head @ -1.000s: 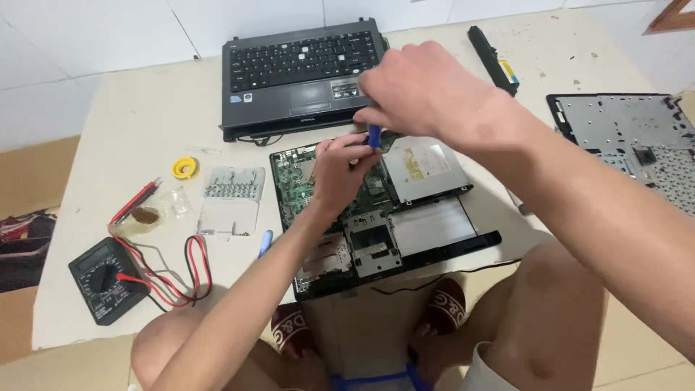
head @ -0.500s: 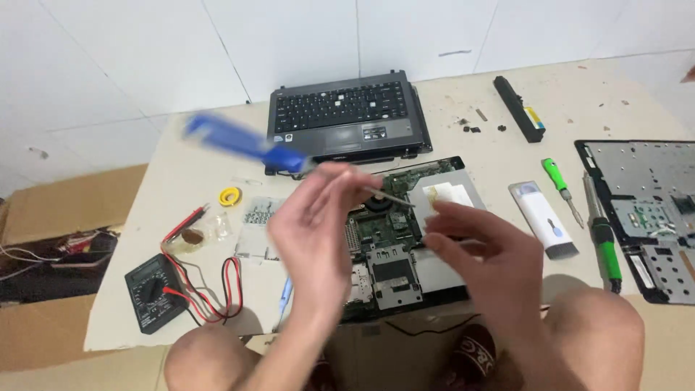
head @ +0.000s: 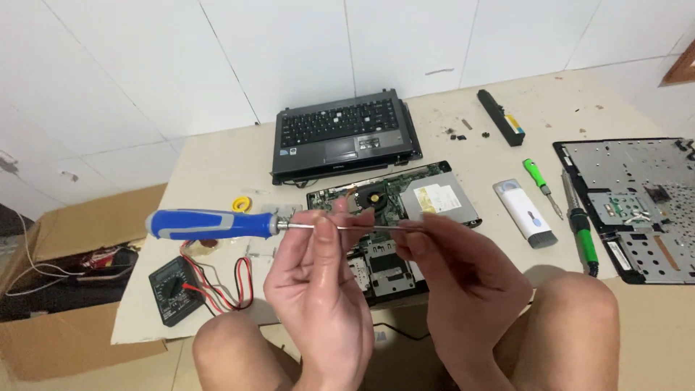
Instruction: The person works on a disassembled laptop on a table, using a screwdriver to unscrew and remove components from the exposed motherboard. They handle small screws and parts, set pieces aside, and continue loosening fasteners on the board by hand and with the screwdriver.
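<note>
Screwdriver (head: 217, 224), blue-handled with grey inserts, now raised level in front of the camera, well above the opened laptop base (head: 391, 217); a second ago down at the circuit board, tip working among the parts. Lifted clear since then, swung up through a blurred arc half a second back, and now steady. Handle out to the left, thin metal shaft running right across both hands. Left hand (head: 318, 289) closed in a pinch on the shaft just past the handle, fingers curled, palm toward the camera. Right hand (head: 456, 275) closed in a finer pinch on the tip end of the shaft, thumb and fingertips pressed together around it; impossible to tell whether anything small sits on the tip. Judged from that: work at the board broken off for the moment, attention turned to the tool's tip instead.

On the table (head: 217, 159) beyond the hands: dark keyboard half of the laptop (head: 344, 134) near the wall, silver optical drive (head: 438, 199) within the opened base, yellow tape roll (head: 242, 204), black multimeter (head: 174, 288) with red leads at left. To the right, a black battery bar (head: 501, 116), white brush tool (head: 525, 213), small green screwdriver (head: 539, 185), green-handled soldering iron (head: 579, 228) and a removed bottom cover (head: 633, 206). Cardboard box (head: 65, 289) on the floor at left
</note>
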